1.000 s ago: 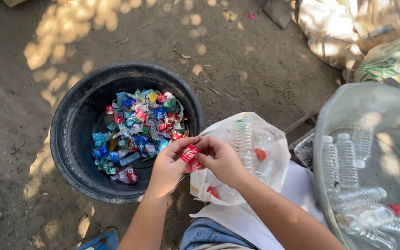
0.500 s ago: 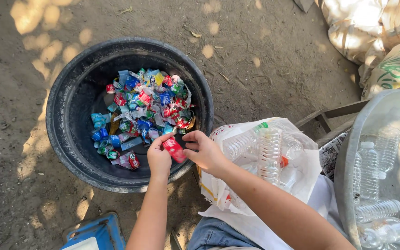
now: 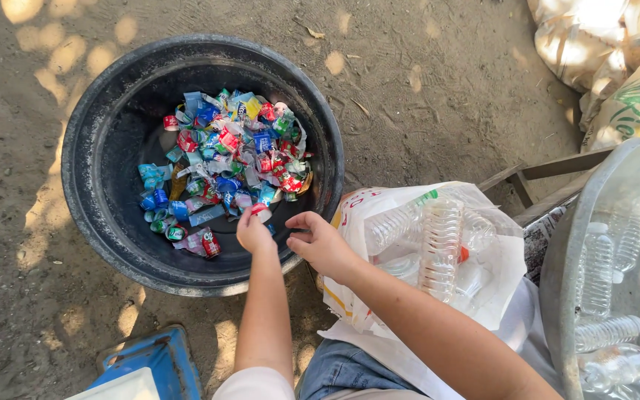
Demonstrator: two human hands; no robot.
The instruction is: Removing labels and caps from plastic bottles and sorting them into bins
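My left hand [image 3: 253, 235] reaches over the near rim of a black round tub [image 3: 98, 244] and pinches a small red and white bottle label [image 3: 260, 212] at its fingertips. Just ahead of it, a pile of torn, coloured bottle labels [image 3: 224, 159] lies in the bottom of the tub. My right hand [image 3: 321, 241] hovers beside the left at the tub's rim, fingers loosely bent and holding nothing. To its right is a white plastic bag [image 3: 498, 296] with several clear plastic bottles [image 3: 440, 241] in it.
A metal basin [image 3: 557, 289] with clear bottles stands at the right edge. Stuffed sacks [image 3: 601, 44] lie at the top right, and a wooden frame [image 3: 535, 174] sits behind the bag. A blue box [image 3: 153, 363] is at the bottom left. The ground is bare dirt.
Both hands have moved from above the bag out over the tub. The right hand has let go of the red label, which the left hand now holds alone.
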